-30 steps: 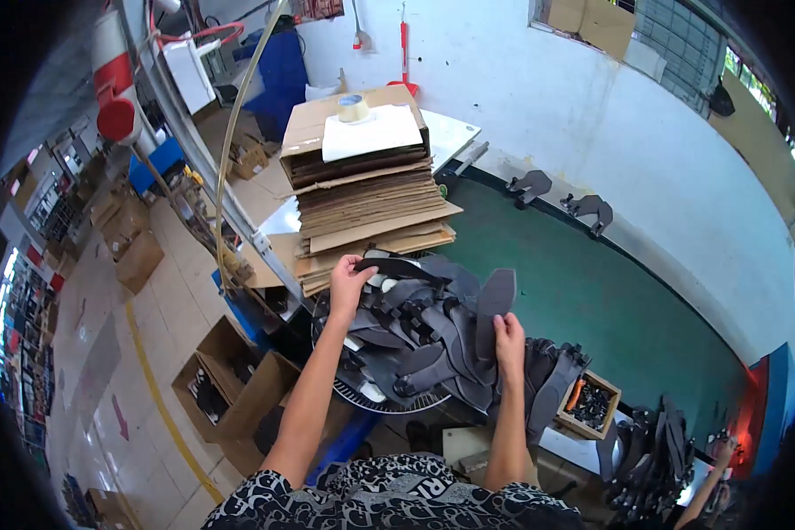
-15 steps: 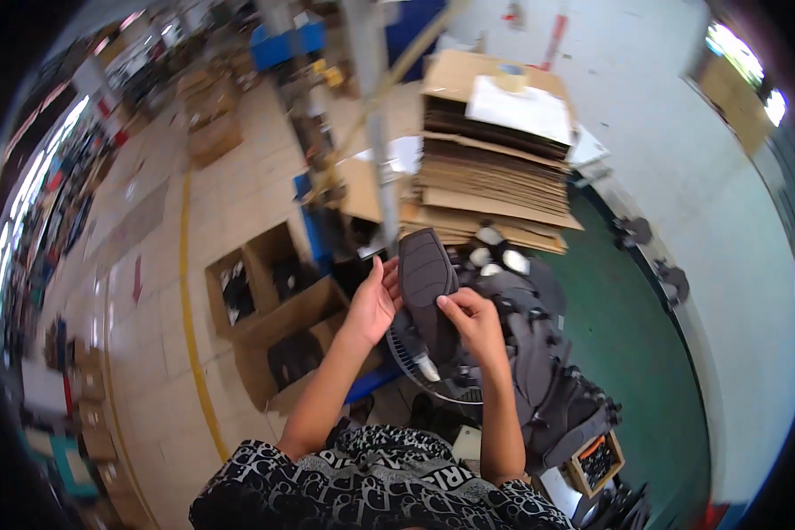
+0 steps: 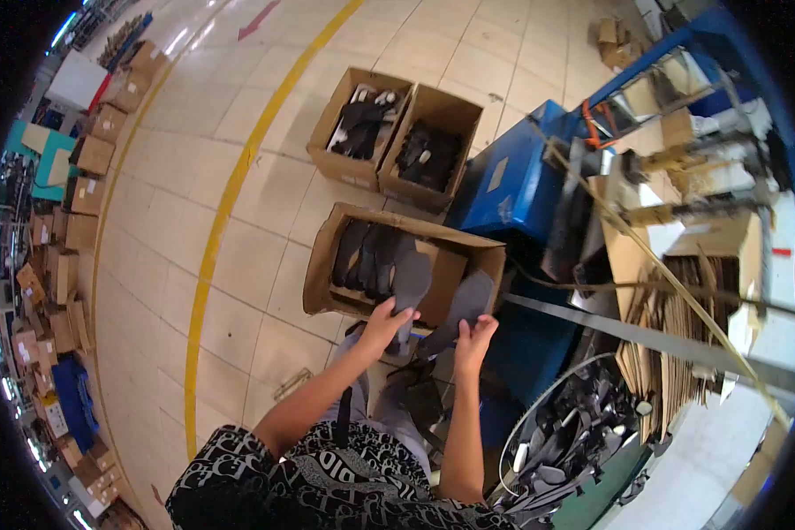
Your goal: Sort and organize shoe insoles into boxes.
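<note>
Each hand has one flat dark grey shoe-sole-shaped cut piece, so two in play: the left hand (image 3: 382, 325) is pinched shut on the left grey piece (image 3: 410, 281) near its lower end, the right hand (image 3: 473, 340) pinched on the right grey piece (image 3: 462, 305) the same way. Both hang just over the open brown cardboard box (image 3: 327, 265) on the floor, which has several more stacked inside. They look light and floppy, probably grippy rather than slick, so holding at the narrow end seems fine. Three open boxes in total; the other two brown boxes (image 3: 389, 168) sit further back.
</note>
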Demonstrator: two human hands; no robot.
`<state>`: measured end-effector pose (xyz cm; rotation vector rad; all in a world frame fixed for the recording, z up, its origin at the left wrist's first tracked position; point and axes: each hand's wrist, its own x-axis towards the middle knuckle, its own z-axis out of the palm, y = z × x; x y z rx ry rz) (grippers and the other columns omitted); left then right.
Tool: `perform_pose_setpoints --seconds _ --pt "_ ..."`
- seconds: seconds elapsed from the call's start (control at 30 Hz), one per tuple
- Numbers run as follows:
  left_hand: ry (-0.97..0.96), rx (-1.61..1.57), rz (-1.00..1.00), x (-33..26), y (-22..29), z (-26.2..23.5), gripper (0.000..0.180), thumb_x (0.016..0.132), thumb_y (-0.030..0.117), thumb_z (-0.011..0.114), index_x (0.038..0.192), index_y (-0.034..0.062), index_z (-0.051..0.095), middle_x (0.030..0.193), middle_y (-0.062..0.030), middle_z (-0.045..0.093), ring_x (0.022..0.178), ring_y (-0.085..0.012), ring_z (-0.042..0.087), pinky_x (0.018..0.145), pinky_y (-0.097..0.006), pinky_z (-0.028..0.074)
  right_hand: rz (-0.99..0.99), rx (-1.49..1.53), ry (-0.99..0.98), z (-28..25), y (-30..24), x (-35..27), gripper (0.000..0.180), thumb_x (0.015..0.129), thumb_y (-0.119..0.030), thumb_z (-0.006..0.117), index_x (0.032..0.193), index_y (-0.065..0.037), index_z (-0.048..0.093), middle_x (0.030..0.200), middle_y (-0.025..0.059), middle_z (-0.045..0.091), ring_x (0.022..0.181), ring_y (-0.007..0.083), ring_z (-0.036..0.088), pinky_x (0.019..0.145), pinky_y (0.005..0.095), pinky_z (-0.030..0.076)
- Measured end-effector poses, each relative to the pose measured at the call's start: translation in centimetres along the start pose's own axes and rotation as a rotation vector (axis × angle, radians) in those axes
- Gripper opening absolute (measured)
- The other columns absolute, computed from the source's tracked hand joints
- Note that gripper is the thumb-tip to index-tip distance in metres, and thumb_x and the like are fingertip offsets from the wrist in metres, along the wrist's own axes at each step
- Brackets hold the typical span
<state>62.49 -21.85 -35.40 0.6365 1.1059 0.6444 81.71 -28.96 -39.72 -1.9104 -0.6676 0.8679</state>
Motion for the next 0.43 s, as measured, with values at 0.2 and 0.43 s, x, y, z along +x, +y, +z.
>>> perform_pose_setpoints --seconds 0.2,0.43 --pt "0.100 0.115 -0.506 17.4 -10.9 0.0 0.054 0.094 0.028 0.059 0.137 -0.0001 0.041 0.135 -0.0128 0.051 0.124 -0.0263 0.046 0.100 -0.039 0.039 0.531 0.095 -0.029 5.8 12.3 11.4 0.039 0.091 -0.002 0.058 0.123 -0.005 0.037 0.110 0.0119 0.052 0.080 0.0188 0.050 0.072 0.0280 0.040" --pt "-0.122 0.240 -0.683 28.3 -21.0 -8.9 0.068 0.093 0.031 0.060 0.150 0.0208 0.023 0.155 -0.0093 0.022 0.143 -0.0291 0.019 0.116 -0.045 0.015 0.551 0.294 0.031 14.3 29.1 16.7 0.048 0.089 -0.010 0.064 0.133 -0.002 0.045 0.108 0.0104 0.061 0.094 0.0225 0.058 0.084 0.0341 0.047"
